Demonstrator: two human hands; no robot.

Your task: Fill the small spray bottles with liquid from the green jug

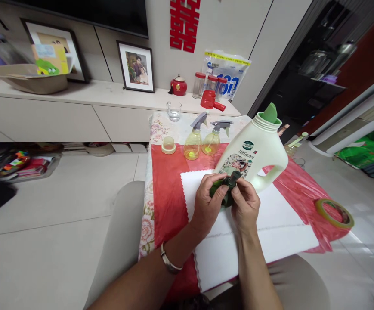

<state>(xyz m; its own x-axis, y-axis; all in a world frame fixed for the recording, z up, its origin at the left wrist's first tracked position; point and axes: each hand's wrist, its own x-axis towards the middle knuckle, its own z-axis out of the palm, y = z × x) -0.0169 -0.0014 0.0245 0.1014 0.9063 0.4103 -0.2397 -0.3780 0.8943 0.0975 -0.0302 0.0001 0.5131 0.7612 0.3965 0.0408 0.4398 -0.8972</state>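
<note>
Between my two hands is a small dark green bottle (228, 194) with a dark pump or cap at its top. My left hand (208, 202) wraps its left side, the thumb pressed near the neck. On the other side my right hand (245, 204) grips it, fingers close to the dark top. Just behind stands a large pale green detergent jug (267, 146), uncapped, with a green spout in its mouth. A white mat (219, 254) with a scalloped edge lies under my hands. My fingers hide much of the small bottle.
Two yellow spray bottles (192, 144) and a pale cap (168, 145) stand behind the mat on red plastic sheeting (167, 189). A glass mug (174, 111) is farther back. A tape roll (334, 213) lies at the right. Behind runs a cabinet (122, 101) with jars and frames.
</note>
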